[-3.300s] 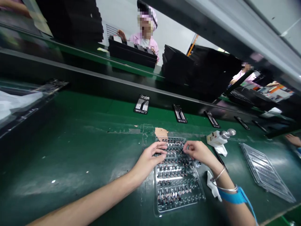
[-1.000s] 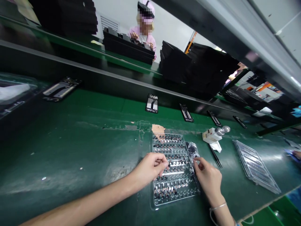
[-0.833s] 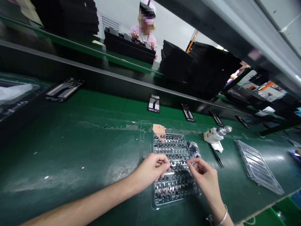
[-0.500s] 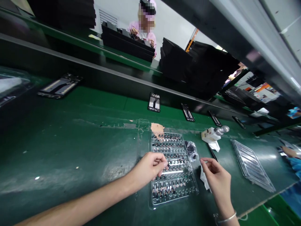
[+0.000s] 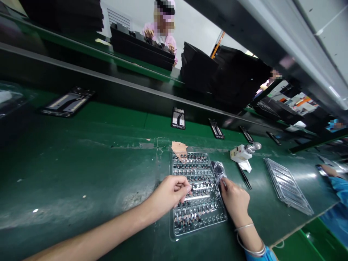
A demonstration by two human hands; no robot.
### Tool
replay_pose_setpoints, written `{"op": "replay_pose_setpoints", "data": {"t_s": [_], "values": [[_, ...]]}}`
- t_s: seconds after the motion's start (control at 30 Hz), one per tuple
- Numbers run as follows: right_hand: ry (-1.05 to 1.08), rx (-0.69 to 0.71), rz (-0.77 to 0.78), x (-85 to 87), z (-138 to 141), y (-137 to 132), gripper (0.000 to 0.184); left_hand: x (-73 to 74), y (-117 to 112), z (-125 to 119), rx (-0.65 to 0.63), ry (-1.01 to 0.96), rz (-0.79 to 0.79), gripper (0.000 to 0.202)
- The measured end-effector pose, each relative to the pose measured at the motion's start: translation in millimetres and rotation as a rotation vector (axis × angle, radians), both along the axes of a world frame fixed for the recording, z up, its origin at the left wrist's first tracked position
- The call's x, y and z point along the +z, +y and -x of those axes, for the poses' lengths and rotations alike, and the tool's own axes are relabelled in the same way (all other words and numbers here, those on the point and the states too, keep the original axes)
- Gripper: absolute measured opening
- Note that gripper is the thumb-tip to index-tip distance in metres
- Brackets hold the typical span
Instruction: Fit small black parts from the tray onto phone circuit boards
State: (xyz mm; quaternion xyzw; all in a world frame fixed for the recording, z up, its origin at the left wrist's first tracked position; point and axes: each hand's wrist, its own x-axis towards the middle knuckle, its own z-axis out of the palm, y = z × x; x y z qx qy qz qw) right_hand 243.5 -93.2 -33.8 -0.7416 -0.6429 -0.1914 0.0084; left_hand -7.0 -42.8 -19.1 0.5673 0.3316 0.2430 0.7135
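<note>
A clear plastic tray [image 5: 199, 225] with rows of small electronic parts lies on the green bench. Over its left half is my left hand [image 5: 175, 190], thumb and forefinger pinched together; whatever is between the tips is too small to name. My right hand [image 5: 236, 198] is at the tray's right edge, its fingers closed at the near end of a small clear bag [image 5: 218, 169] of dark pieces. What those fingertips grip is hidden. Black tweezers [image 5: 245, 177] lie right of this hand.
A white pump bottle [image 5: 240, 153] stands beyond the tweezers, beside a white tissue [image 5: 246, 165]. Farther right lies another clear tray [image 5: 288, 186]. Several phone frames, one nearest the middle [image 5: 178, 118], line the back ledge. Other people sit across and at far right.
My right hand has moved left and forward to the small bag, uncovering the tweezers. My left hand stays pinched over the tray. The view has shifted slightly.
</note>
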Motion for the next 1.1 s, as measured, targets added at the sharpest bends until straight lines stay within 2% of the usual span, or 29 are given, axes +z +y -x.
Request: {"op": "replay_pose_setpoints", "data": {"t_s": [0.13, 0.2, 0.3, 0.37, 0.47, 0.63, 0.83, 0.93, 1.03, 1.1], "values": [[0.005, 0.000, -0.054, 3.5, -1, -1, 0.025, 1.1, -1, 0, 0.004, -0.003, 0.016, 0.018], [0.093, -0.008, -0.134, 9.7, 5, -6, 0.025, 0.7, -1, 0, 0.005, -0.004, 0.010, 0.018], [0.497, 0.067, -0.219, 21.7, 28, -16, 0.022, -0.5, -1, 0, 0.004, -0.007, -0.005, 0.017], [0.770, 0.179, -0.180, 28.1, 49, -21, 0.016, -0.7, -1, -1, 0.005, -0.012, -0.004, 0.017], [0.934, 0.338, -0.099, 31.7, 78, -24, 0.009, 0.2, -1, -1, 0.016, -0.021, -0.022, 0.017], [0.888, 0.503, -0.136, 27.3, 95, -18, 0.016, 3.1, -2, -1, 0.028, -0.051, -0.024, 0.016], [0.551, 0.700, -0.218, 20.1, 91, -20, 0.046, -0.1, -2, -1, 0.025, -0.153, 0.128, 0.020], [0.453, 0.738, -0.187, 22.3, 88, -21, 0.050, -3.0, -1, -2, 0.034, -0.176, 0.185, 0.023], [0.566, 0.657, -0.153, 34.4, 85, -3, 0.039, -2.1, 1, -2, 0.085, -0.212, 0.152, 0.024], [0.652, 0.487, -0.133, 45.1, 84, 27, 0.032, 1.0, 1, -2, 0.121, -0.226, 0.113, 0.023]]}}
